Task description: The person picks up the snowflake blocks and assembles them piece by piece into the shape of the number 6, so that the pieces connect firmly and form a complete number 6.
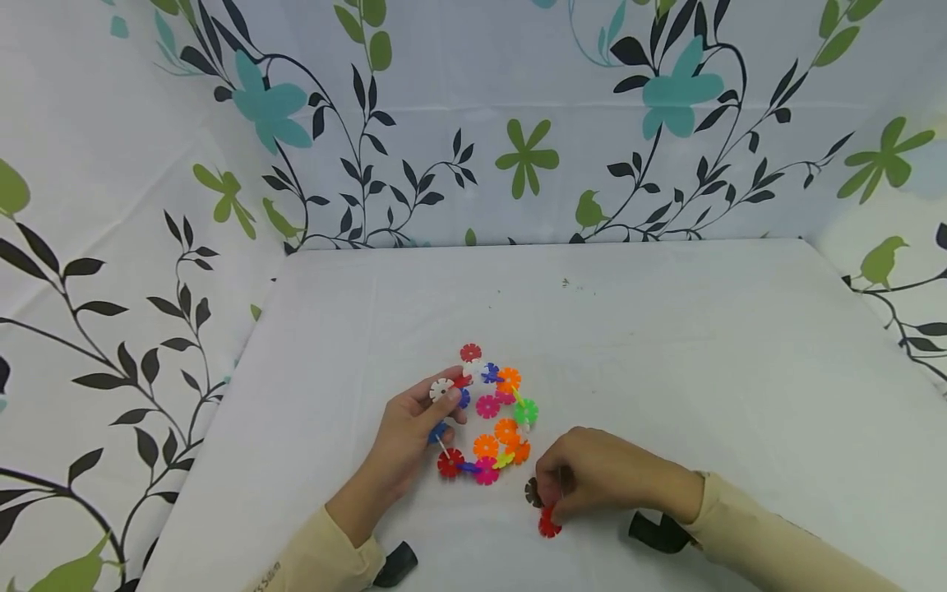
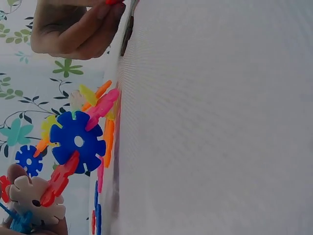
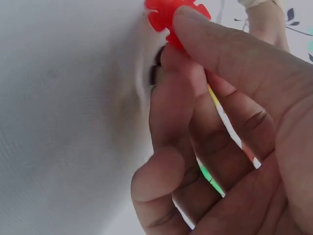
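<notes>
My left hand (image 1: 407,436) grips a curved chain of slotted plastic snowflake discs, its thumb on a white disc (image 1: 441,390). A red disc (image 1: 450,464) and a pink disc (image 1: 486,470) sit along the chain's near side; a green disc (image 1: 526,411) is on its right. In the left wrist view a blue disc (image 2: 78,141) slots into a red one (image 2: 60,179). To the right, my right hand (image 1: 599,469) pinches a loose red disc (image 1: 550,524) between thumb and finger, low over the table. Beside those fingertips is a dark brown disc (image 1: 533,492), partly hidden by the hand.
Several more discs, among them a pink one (image 1: 487,406) and an orange one (image 1: 506,430), appear within the chain's curve. A white cloth covers the table (image 1: 703,345). Patterned curtains (image 1: 444,107) hang behind and at the sides. Black straps (image 1: 658,533) show near both cuffs.
</notes>
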{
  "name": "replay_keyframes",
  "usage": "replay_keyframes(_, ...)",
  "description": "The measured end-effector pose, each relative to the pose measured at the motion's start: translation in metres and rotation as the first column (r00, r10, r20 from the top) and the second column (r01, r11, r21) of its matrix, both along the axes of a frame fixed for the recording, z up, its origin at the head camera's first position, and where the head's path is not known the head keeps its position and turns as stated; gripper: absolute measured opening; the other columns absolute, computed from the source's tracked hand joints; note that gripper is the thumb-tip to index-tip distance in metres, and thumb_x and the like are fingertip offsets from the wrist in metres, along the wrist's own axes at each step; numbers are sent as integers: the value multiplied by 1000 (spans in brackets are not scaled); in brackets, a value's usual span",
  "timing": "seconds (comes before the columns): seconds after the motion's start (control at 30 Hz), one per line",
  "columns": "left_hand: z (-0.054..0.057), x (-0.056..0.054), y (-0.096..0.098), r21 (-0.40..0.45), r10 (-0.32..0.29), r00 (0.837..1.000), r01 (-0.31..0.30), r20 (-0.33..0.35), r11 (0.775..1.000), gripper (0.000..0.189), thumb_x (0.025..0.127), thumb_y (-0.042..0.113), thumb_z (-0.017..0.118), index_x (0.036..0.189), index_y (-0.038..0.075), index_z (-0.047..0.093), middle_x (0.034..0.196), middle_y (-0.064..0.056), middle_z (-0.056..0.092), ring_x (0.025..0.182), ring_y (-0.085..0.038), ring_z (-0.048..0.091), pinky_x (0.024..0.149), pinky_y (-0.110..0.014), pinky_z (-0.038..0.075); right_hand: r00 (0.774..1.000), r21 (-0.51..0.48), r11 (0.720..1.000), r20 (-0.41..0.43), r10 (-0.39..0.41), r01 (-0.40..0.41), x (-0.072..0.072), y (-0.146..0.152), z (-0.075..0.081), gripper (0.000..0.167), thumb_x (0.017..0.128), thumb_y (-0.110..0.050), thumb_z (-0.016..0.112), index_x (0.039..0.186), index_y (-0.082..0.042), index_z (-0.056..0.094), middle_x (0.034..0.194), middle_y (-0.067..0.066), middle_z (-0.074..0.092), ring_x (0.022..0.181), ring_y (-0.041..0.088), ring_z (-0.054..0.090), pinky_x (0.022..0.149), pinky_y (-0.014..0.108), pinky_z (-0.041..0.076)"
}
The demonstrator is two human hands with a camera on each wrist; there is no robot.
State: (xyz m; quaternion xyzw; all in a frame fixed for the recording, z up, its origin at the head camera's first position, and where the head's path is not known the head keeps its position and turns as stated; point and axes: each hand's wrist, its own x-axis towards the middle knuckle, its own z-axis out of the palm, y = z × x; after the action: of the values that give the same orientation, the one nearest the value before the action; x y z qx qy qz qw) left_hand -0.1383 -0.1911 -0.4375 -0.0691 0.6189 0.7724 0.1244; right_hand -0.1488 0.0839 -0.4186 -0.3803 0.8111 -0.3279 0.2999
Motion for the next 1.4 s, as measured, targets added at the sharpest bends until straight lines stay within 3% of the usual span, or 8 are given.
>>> replay_keyframes(0.17, 1, 1, 1, 12, -10, 1000, 10, -9, 1000, 40, 99, 22, 68, 137, 17, 63, 86, -13, 66, 72, -20, 58, 64, -21, 51, 989, -109, 992, 141, -55, 70, -7, 1, 12, 9, 87, -23, 82, 90, -23, 73, 82, -10, 70, 71, 12, 64, 64, 28, 54)
replay_keyframes(0.33, 4, 2, 0, 47, -62, 998, 61, 2, 997, 43, 102, 27, 62, 143, 14, 58, 92, -15, 66, 81, -23, 61, 69, -24, 52, 963, -234, 948, 211, -170, 218, -23, 1, 25, 23, 92, -16, 76, 114, -9, 73, 87, 5, 71, 70, 30, 66, 65, 36, 57)
replay_keyframes(0.53, 7, 4, -3, 139, -153, 987, 157, -42, 978, 49, 108, 33, 39, 150, 8, 48, 102, -19, 64, 93, -26, 62, 77, -28, 53, 935, -272, 898, 181, -304, 345, -40, -1, 37, 27, 95, -18, 72, 120, -8, 70, 88, 13, 72, 68, 29, 67, 55, 29, 48)
replay_keyframes(0.77, 5, 3, -3, 60, -212, 976, 215, -52, 975, 47, 108, 35, 48, 149, 12, 44, 106, -16, 69, 96, -30, 65, 88, -34, 55, 922, -312, 869, 157, -353, 385, -48, -5, 46, 26, 95, -22, 73, 118, -11, 72, 88, 16, 72, 68, 39, 67, 52, 30, 47)
replay_keyframes(0.87, 5, 2, -4, 36, -232, 971, 234, -49, 972, 46, 108, 35, 49, 146, 9, 44, 111, -17, 69, 102, -32, 66, 94, -37, 54, 917, -324, 858, 147, -371, 399, -49, -8, 49, 26, 94, -24, 74, 118, -13, 73, 87, 14, 72, 66, 35, 67, 51, 29, 47)
replay_keyframes(1.0, 4, 2, -6, -26, -229, 972, 228, -57, 973, 42, 108, 35, 49, 139, 6, 47, 114, -17, 71, 109, -34, 65, 102, -37, 47, 903, -332, 840, 136, -408, 430, -50, -12, 49, 28, 94, -26, 75, 119, -15, 74, 87, 11, 73, 67, 36, 68, 52, 28, 48)
replay_keyframes(1.13, 3, 1, -6, -88, -193, 980, 188, -48, 978, 45, 106, 36, 52, 138, 4, 49, 110, -16, 72, 110, -31, 66, 102, -37, 46, 891, -331, 827, 152, -428, 454, -54, -12, 48, 28, 93, -26, 75, 118, -14, 74, 88, 12, 73, 69, 42, 67, 51, 28, 49)
replay_keyframes(1.4, 6, 3, -4, -89, -151, 987, 145, -63, 985, 38, 105, 31, 56, 133, 6, 55, 104, -16, 73, 105, -28, 68, 97, -39, 50, 888, -340, 822, 117, -444, 456, -62, -13, 55, 24, 90, -25, 79, 110, -12, 77, 85, 11, 74, 63, 29, 68, 50, 30, 51)
